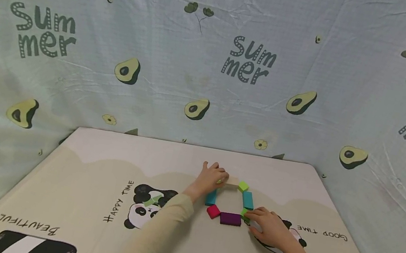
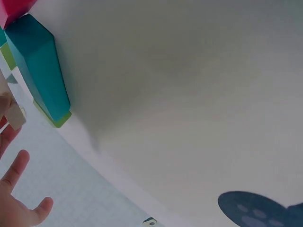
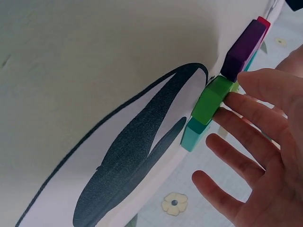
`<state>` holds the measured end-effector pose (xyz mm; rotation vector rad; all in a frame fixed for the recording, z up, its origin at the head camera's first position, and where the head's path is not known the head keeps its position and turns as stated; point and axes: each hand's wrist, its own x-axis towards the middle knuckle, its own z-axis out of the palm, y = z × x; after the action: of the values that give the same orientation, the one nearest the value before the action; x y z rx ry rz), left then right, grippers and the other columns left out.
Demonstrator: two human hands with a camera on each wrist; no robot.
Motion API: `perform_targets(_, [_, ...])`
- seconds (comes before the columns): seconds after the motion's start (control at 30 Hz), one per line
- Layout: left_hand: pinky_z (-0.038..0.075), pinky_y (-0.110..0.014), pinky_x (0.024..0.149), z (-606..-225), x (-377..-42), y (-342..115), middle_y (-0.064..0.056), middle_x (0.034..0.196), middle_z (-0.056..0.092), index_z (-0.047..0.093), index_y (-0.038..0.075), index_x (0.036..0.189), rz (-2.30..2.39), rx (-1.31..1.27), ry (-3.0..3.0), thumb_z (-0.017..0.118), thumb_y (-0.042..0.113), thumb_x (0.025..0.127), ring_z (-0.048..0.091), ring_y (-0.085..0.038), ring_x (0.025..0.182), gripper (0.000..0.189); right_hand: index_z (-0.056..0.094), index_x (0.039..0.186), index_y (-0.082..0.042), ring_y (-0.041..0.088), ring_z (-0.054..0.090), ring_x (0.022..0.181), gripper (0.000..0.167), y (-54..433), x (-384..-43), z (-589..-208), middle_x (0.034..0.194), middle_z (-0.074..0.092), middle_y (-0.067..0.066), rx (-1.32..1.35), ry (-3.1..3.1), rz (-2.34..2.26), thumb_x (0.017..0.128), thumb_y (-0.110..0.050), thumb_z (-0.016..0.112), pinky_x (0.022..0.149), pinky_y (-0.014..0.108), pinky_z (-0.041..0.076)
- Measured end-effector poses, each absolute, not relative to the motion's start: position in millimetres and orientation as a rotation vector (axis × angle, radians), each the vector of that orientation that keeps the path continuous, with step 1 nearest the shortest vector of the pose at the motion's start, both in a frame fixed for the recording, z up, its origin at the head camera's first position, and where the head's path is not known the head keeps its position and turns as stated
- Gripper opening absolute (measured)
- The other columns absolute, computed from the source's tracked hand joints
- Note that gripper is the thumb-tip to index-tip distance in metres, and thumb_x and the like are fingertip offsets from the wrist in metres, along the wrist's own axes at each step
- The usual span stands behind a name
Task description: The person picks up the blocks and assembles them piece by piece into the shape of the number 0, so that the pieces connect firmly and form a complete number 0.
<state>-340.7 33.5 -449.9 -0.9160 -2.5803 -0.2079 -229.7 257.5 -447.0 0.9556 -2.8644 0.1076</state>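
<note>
Small coloured blocks form a ring on the table. My left hand [image 1: 211, 179] is at the far left of the ring, its fingers on the end of a beige wooden block [image 1: 232, 182]. In the left wrist view, fingertips pinch that beige block [image 2: 17, 116], with other fingers spread. Below this hand stands a teal block [image 1: 210, 197]. My right hand [image 1: 270, 228] touches a green block [image 3: 211, 100] at the near right corner with fairly straight fingertips. A purple block [image 1: 230, 219] lies beside it, then a red block [image 1: 214, 211].
Another teal block [image 1: 248, 200] and a lime block [image 1: 243, 186] make up the ring's right side. The table [image 1: 91, 170] has a panda-print cover. A cloth with avocado prints [image 1: 167, 49] hangs behind the table and at its sides.
</note>
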Motion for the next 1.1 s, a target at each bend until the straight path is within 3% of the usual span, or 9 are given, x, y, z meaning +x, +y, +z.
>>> perform_targets(0.6, [0.036, -0.054, 0.087, -460, -339, 41, 0.009, 0.100, 0.065, 0.065, 0.023, 0.094, -0.161, -0.850, -2.606, 0.065, 0.031, 0.079, 0.048, -0.013, 0.089, 0.016, 0.063, 0.109, -0.010, 0.024, 0.055, 0.100, 0.030, 256, -229, -445, 0.109, 0.064, 0.005, 0.948, -2.863, 0.100, 0.081, -0.019, 0.063, 0.072, 0.044, 0.047])
perform_targets(1.1, [0.036, -0.053, 0.085, -459, -339, 40, 0.008, 0.100, 0.066, 0.065, 0.023, 0.095, -0.164, -0.832, -2.606, 0.065, 0.030, 0.080, 0.050, -0.013, 0.090, 0.017, 0.064, 0.108, -0.010, 0.025, 0.056, 0.100, 0.030, 257, -229, -446, 0.108, 0.064, 0.005, 0.960, -2.842, 0.083, 0.080, -0.019, 0.063, 0.072, 0.044, 0.047])
